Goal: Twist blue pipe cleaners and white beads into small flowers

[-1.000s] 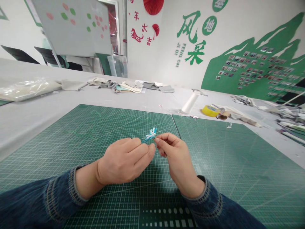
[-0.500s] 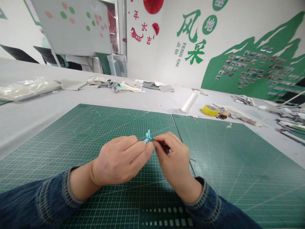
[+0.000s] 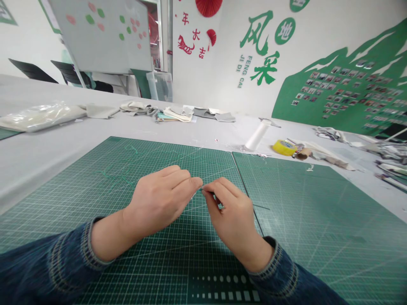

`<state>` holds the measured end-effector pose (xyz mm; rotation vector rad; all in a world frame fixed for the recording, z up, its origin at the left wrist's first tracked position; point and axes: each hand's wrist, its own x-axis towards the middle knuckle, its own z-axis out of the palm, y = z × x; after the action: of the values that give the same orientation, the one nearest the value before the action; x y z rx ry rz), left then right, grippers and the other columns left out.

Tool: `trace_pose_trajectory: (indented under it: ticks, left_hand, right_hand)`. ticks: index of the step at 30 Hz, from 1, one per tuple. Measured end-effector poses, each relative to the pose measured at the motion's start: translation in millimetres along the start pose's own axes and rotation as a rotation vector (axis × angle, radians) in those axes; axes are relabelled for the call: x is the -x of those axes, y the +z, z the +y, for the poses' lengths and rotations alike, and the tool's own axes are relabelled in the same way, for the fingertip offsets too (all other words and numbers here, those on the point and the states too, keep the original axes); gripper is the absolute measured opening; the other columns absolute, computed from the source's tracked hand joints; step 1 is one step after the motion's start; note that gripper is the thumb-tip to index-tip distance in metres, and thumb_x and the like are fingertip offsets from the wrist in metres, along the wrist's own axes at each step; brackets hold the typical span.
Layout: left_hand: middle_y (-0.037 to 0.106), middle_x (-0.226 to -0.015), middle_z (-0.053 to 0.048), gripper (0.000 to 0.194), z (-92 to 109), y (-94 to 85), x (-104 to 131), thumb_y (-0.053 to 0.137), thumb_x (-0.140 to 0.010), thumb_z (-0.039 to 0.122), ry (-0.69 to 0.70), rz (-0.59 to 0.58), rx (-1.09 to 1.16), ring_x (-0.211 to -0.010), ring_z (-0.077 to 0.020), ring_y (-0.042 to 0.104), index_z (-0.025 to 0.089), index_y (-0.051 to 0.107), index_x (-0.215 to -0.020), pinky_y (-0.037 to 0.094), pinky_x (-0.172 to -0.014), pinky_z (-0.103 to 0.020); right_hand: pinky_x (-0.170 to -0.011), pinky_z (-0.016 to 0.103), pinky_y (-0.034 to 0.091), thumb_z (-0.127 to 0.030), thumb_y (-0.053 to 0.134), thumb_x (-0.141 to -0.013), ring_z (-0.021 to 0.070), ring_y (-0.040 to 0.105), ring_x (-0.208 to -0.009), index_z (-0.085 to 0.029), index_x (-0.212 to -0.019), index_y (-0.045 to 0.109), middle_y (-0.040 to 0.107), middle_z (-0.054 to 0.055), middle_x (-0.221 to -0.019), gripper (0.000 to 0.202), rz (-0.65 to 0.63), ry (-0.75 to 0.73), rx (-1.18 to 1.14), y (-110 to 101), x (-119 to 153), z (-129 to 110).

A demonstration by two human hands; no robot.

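Note:
Over the cutting mat (image 3: pixel 149 254) my two hands meet at the fingertips. My left hand (image 3: pixel 162 197) is closed, its fingers curled around a small blue beaded-looking piece, now almost wholly hidden behind them. Thumb and forefinger of my right hand (image 3: pixel 233 214) pinch a thin dark stem (image 3: pixel 262 207), whose far end sticks out to the right past the knuckles. Where the stem meets the blue piece is covered by the fingertips.
A second green mat (image 3: pixel 305 203) adjoins on the right. Behind stand a white thread cone (image 3: pixel 257 135), a yellow tape roll (image 3: pixel 284 147) and fabric scraps (image 3: pixel 178 114). Loose green threads (image 3: pixel 117 178) lie on the left mat. A plastic-wrapped bundle (image 3: pixel 44 116) rests far left.
My left hand has turned and its fingers have closed over the blue piece, which showed between the hands before. My right hand keeps its pinch. The view has shifted slightly.

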<state>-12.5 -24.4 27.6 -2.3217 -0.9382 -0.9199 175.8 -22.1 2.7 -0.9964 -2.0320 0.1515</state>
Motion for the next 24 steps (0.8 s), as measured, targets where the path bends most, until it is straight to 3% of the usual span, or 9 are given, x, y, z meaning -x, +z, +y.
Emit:
trace_pose_trajectory:
  ticks: [6,15,21,24]
  left_hand:
    - [0.065,-0.074,0.001,0.012,-0.9,-1.8,-4.4,0.057,-0.091,0.021,-0.2,-0.089,0.125,-0.071,-0.0155,0.059,0.021,0.069,-0.089,0.042,-0.064,-0.029]
    - [0.054,-0.055,0.007,0.009,-20.1,-20.7,-20.5,0.066,-0.079,0.022,-0.533,-0.437,0.443,-0.052,-0.0093,0.047,0.025,0.074,-0.074,0.029,-0.051,-0.023]
    - [0.051,-0.054,0.006,0.012,-38.2,-13.0,-18.0,0.067,-0.077,0.03,-0.675,-0.654,0.825,-0.054,-0.0098,0.043,0.021,0.075,-0.079,0.029,-0.051,-0.023]
    - [0.057,-0.06,0.004,0.012,-45.9,-6.6,-14.6,0.071,-0.075,0.031,-0.716,-0.693,1.057,-0.06,-0.0111,0.047,0.02,0.075,-0.079,0.034,-0.057,-0.024]
  right_hand:
    - [-0.068,0.033,0.047,-0.013,0.052,-0.095,0.018,0.059,-0.076,-0.016,-0.084,0.066,0.065,0.006,-0.081,0.017,-0.008,-0.085,0.061,-0.7,0.4,-1.3]
    - [-0.07,0.035,0.049,-0.005,0.057,-0.09,0.02,0.06,-0.077,-0.014,-0.094,0.069,0.071,0.008,-0.087,0.015,0.002,-0.318,0.118,2.4,2.5,-1.2]
    - [-0.069,0.034,0.051,-0.003,0.059,-0.088,0.0188,0.062,-0.077,-0.014,-0.097,0.069,0.072,0.008,-0.089,0.018,-0.03,-0.385,0.001,-1.6,1.3,-4.3]
    - [-0.071,0.033,0.051,-0.002,0.061,-0.086,0.0179,0.063,-0.079,-0.014,-0.096,0.069,0.071,0.008,-0.089,0.018,-0.02,-0.351,-0.109,-4.2,-0.4,-6.8]
